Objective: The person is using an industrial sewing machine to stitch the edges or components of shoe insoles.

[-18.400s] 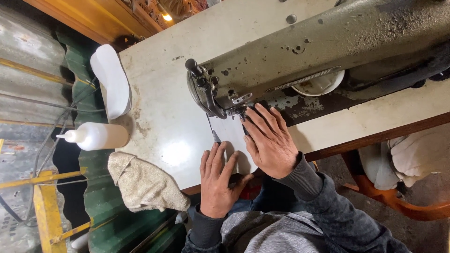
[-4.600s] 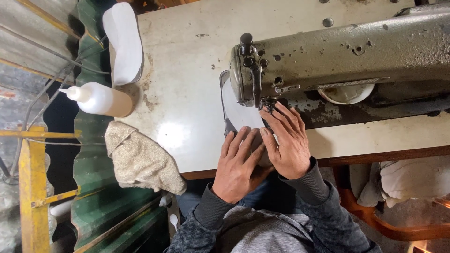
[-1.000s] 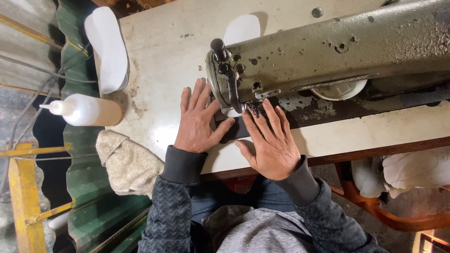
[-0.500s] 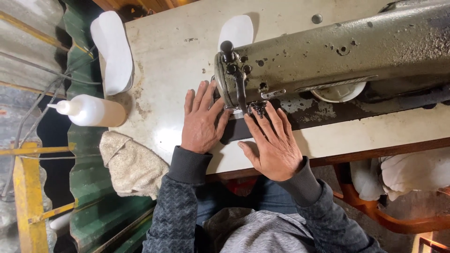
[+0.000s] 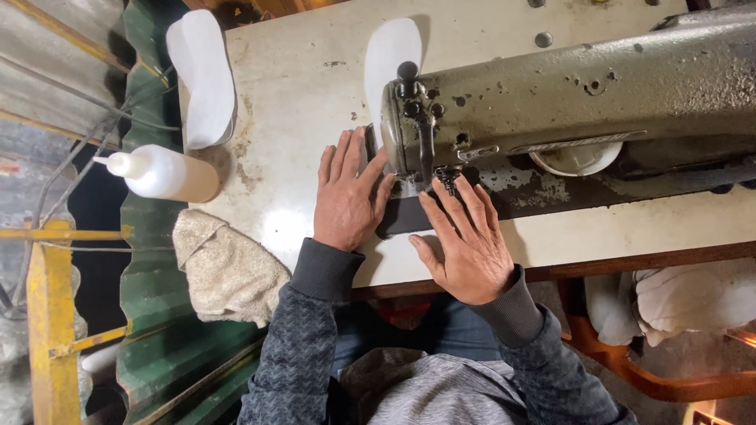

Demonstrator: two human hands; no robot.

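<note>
White insole pieces: two [image 5: 391, 55]. Dark strip: one [image 5: 405, 216], under both hands, left [image 5: 346, 197], right [image 5: 465, 240], flat, fingers spread.

A single head-worn camera looks steeply down from above the seated person, close over the work. The worn white table [image 5: 299, 102] fills the upper middle, with the grey-green sewing machine [image 5: 567, 94] stretching off the right edge. Both forearms enter from the bottom edge, the left hand [image 5: 346, 197] and right hand [image 5: 468, 244] near the centre. The person's lap shows at the bottom, green corrugated sheeting [image 5: 157, 315] down the left. No second view overlaps this one.
</note>
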